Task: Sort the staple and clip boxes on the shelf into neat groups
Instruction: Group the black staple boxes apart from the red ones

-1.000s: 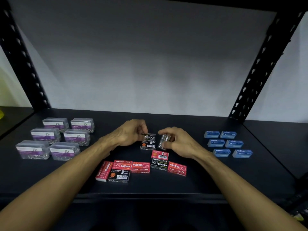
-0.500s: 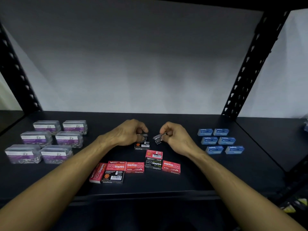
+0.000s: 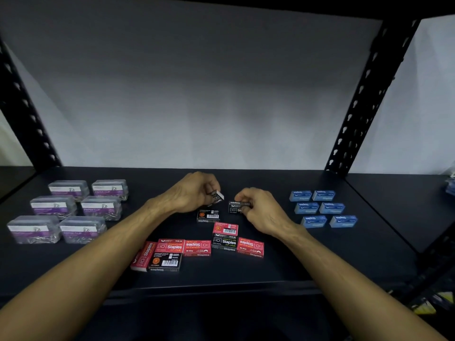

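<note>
Head view: left hand (image 3: 194,193) pinches a small black staple box (image 3: 216,196), tilted, lifted off the shelf (image 3: 320,254). Right hand (image 3: 261,209) has fingers curled on another black box (image 3: 236,208) that looks to sit on the shelf surface. A third black box (image 3: 208,215) lies flat just below the left hand. Nearer the front edge: a loose cluster of red boxes (image 3: 197,247) and black staple boxes, several touching. Six clear clip boxes (image 3: 69,210) stand in two columns far left. Six blue boxes (image 3: 322,209) in two columns far right, well apart from the centre cluster.
</note>
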A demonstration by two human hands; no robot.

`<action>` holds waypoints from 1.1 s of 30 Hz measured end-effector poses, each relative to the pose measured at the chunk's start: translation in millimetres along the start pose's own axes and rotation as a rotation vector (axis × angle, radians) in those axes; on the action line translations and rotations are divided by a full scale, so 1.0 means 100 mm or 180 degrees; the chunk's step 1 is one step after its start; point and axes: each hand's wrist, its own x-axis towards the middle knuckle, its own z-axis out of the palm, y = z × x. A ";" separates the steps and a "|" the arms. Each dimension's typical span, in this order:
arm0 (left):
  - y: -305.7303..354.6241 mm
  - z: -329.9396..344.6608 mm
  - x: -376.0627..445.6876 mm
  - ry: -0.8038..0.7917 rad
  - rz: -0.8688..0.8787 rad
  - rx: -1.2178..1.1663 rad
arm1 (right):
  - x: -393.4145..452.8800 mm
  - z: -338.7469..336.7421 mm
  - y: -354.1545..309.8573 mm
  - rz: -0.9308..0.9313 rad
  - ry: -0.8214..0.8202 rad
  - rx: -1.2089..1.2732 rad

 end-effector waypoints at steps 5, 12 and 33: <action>-0.08 0.00 -0.06 0.0037 0.0042 0.0055 | -0.01 0.00 0.01 -0.0044 0.0050 -0.0117; -0.08 -0.03 -0.08 0.0012 0.0034 0.0090 | 0.00 0.00 0.02 -0.0062 0.0037 -0.0097; -0.14 0.13 0.07 -0.0069 0.0022 0.0287 | 0.16 -0.15 0.07 -0.0289 -0.0146 -0.0842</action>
